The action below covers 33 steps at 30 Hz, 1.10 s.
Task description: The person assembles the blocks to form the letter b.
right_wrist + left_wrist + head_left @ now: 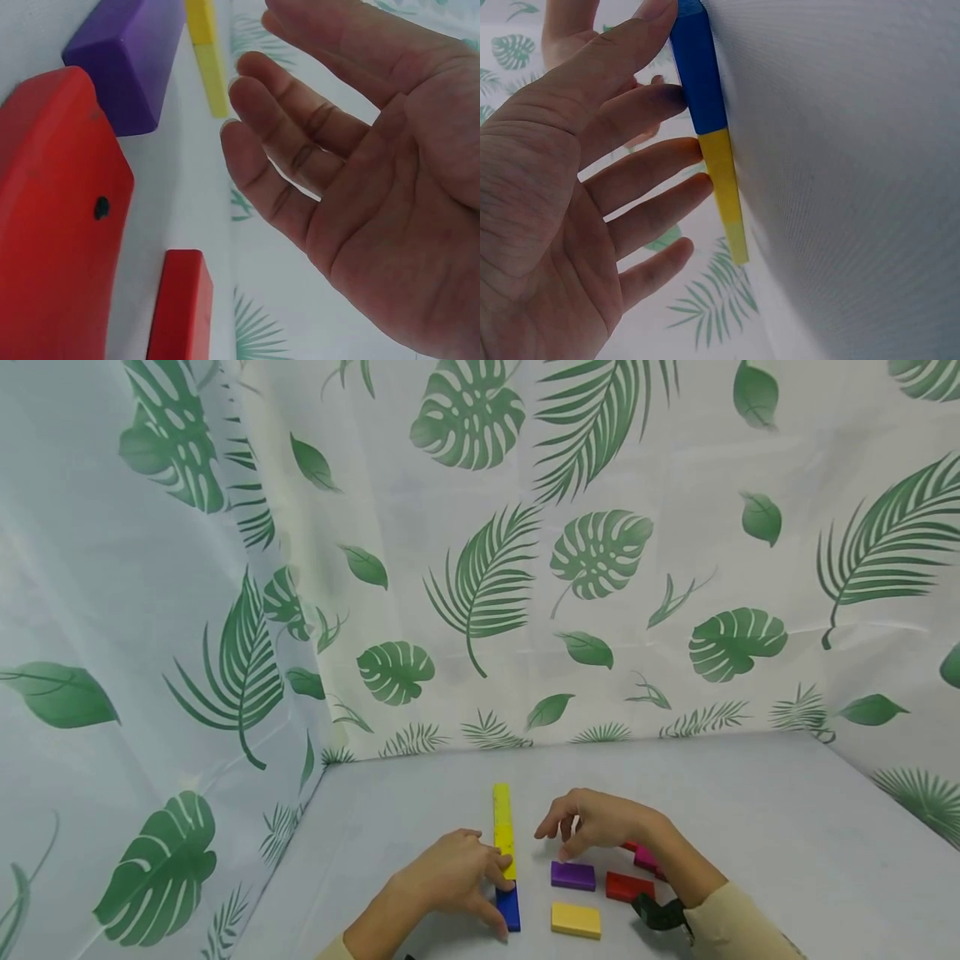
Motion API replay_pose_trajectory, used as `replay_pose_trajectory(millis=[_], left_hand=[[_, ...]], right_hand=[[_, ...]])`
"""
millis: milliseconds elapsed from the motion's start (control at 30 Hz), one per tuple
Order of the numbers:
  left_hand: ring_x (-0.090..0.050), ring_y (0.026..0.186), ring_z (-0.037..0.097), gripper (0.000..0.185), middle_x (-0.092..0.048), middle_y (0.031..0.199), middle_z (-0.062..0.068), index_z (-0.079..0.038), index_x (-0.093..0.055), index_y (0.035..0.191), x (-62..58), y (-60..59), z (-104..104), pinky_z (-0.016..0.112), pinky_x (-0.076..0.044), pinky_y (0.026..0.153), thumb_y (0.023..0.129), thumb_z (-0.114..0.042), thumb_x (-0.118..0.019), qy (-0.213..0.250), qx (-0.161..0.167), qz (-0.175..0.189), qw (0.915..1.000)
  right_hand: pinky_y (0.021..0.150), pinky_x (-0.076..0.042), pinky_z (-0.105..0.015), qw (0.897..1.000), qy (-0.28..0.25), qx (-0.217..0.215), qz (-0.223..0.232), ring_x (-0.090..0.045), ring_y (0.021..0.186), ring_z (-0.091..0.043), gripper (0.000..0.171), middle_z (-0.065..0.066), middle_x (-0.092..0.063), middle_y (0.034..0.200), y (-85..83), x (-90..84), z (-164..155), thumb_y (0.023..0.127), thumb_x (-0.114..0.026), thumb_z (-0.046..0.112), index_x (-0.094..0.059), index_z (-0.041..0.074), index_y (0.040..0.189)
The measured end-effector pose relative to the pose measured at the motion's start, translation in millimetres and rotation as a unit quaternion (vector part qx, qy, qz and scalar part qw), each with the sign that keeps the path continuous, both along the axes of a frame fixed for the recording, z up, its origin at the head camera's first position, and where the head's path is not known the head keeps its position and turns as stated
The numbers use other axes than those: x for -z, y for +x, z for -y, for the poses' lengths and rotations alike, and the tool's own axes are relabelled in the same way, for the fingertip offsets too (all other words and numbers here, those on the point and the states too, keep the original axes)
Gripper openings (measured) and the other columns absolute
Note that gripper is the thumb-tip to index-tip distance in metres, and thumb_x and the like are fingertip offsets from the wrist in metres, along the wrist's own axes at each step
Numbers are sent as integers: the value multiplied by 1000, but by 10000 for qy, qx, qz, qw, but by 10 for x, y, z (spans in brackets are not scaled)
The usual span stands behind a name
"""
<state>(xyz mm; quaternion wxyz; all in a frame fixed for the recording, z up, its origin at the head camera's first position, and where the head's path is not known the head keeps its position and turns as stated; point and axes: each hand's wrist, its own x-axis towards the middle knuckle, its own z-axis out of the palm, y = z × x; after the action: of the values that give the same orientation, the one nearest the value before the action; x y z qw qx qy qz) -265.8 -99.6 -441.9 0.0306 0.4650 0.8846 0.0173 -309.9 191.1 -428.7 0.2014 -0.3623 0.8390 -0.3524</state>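
A straight row on the table has a light yellow block, a deeper yellow block and a blue block end to end. My left hand rests along its left side, fingers spread. In the left wrist view the thumb lies at the near end of the blue block, and other fingertips touch the row's side. My right hand hovers just beyond a purple block, fingers loosely bent and holding nothing, as the right wrist view of that hand also shows.
Near the right hand lie a red block and a yellow-orange block. A magenta block and another red piece are partly hidden by the right forearm. Leaf-printed curtains hang behind and beside the table.
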Motion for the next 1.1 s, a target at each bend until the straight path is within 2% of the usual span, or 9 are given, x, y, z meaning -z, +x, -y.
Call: replay_pose_trajectory(millis=[267, 533, 733, 900, 1100], left_hand=[[-63, 124, -1, 56, -69, 135, -11, -38, -79, 117, 4, 5, -7, 43, -46, 117, 72, -71, -82, -18, -124, 133, 9998], [-63, 124, -3, 54, -69, 135, -13, -40, -79, 116, -4, 1, -17, 42, -45, 117, 72, -71, -82, -18, -186, 265, 9995], [-62, 126, -2, 54, -69, 135, -13, -40, -79, 116, 11, 1, -11, 42, -45, 118, 72, -71, -82, -7, -226, 344, 9992], [-61, 127, -2, 55, -69, 135, -12, -40, -79, 116, 16, -1, -5, 42, -45, 118, 72, -72, -82, 11, -185, 270, 9995], [-62, 126, -2, 55, -69, 135, -13, -40, -79, 116, 9, -5, -9, 42, -46, 117, 72, -72, -81, 12, -164, 243, 9996]], right_hand=[[84, -57, -26, 10000, 51, 4, 73, -67, 100, -27, 32, -9, -74, 118, 9, -14, -2, 90, -80, 13, -77, 13, 122], [79, -56, -25, 9976, 651, 59, 244, -65, 91, -13, 30, 5, -73, 104, 33, 63, 27, 85, -85, 7, -78, 23, 109], [75, -54, -23, 9971, 698, -55, 313, -61, 82, -8, 30, 0, -71, 92, 46, 120, 66, 82, -85, 2, -78, 22, 103], [74, -54, -22, 9971, 693, -85, 317, -61, 81, -8, 30, -2, -70, 90, 68, 109, 89, 80, -86, 1, -78, 20, 102], [74, -54, -24, 9951, 847, 105, 499, -61, 82, -13, 33, -1, -70, 91, 89, 101, 113, 78, -90, 3, -77, 23, 101]])
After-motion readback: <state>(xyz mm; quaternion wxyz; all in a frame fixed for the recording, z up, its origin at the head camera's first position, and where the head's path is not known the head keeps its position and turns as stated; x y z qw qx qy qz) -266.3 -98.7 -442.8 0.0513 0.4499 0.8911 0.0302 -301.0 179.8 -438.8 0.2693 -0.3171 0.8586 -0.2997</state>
